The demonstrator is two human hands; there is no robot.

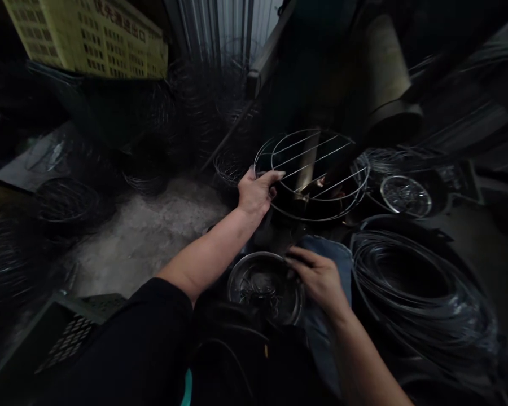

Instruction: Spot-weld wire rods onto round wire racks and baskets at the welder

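My left hand (256, 193) grips the rim of a round steel-wire rack (313, 148), which has parallel cross wires and stands tilted in front of me. My right hand (318, 277) hangs over the edge of a shallow stainless steel bowl (241, 277), its fingers curled near the rim. Small bent wire pieces (258, 296) lie in the bowl. Whether my right fingers hold one of them is hidden. Denim on my leg (328, 254) shows beside the bowl, under my right hand.
Large coils of dark wire (419, 293) lie to the right, with a round wire piece (406, 195) behind them. Stacks of wire baskets (65, 203) stand on a concrete floor (139, 239) to the left. A metal post (305, 163) rises behind the rack. A yellow sign (84, 34) hangs above.
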